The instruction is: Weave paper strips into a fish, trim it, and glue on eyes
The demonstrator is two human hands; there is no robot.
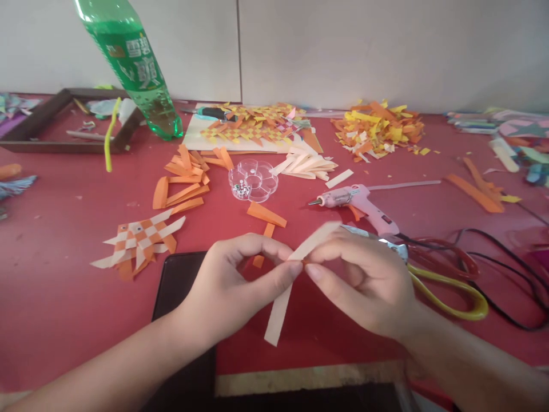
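Observation:
A cream paper strip (277, 317) is bent in the middle. Its lower end hangs toward the table and its upper end slants up to the right. My left hand (240, 286) pinches it at the bend between thumb and forefinger. My right hand (364, 280) is closed at the same spot, thumb and forefinger meeting the strip. A sliver of orange shows between the fingertips, mostly hidden. Just beyond the hands lie folded orange strips (266, 215). To the left is a woven orange-and-cream paper fish (143, 240) with small eyes.
A pink glue gun (358, 203) and yellow-handled scissors (454, 297) lie at right, near black cable. Behind are a clear flower-shaped tray (268, 182), cream strips (309, 163) and orange-yellow scraps (380, 129). A green bottle (137, 74) stands by a dark frame (55, 146).

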